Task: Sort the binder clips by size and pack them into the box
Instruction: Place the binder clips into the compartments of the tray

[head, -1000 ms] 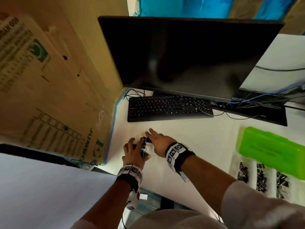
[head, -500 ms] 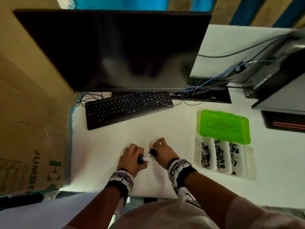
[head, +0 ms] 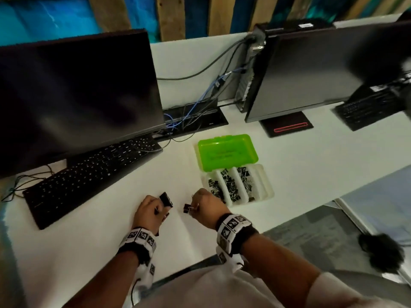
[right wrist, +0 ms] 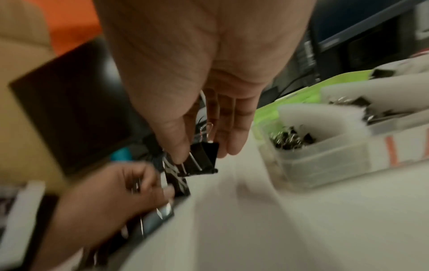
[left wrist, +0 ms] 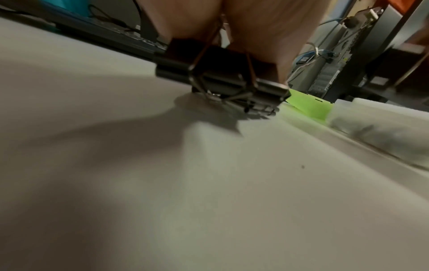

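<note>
My left hand [head: 149, 211] grips a bunch of large black binder clips [head: 166, 199] just above the white desk; in the left wrist view the clips [left wrist: 223, 73] hang under the fingers, almost touching the surface. My right hand [head: 203, 205] pinches one black binder clip [head: 187, 208] by its wire handles, and the right wrist view shows that clip [right wrist: 202, 159] between thumb and fingers. The clear box [head: 264, 185] with its green lid [head: 226, 152] open lies just right of the right hand. Its compartments hold several black clips [head: 229, 185].
A black keyboard [head: 89, 176] and a dark monitor [head: 73, 92] stand to the left and behind the hands. Cables [head: 200, 103], a second monitor [head: 322, 70] and another keyboard [head: 364, 112] are at the back right. The desk's front edge [head: 311, 210] runs right of the box.
The hands have drawn apart, each with clips in its grip. The head view has swung right, so the box now lies close to the right hand.
</note>
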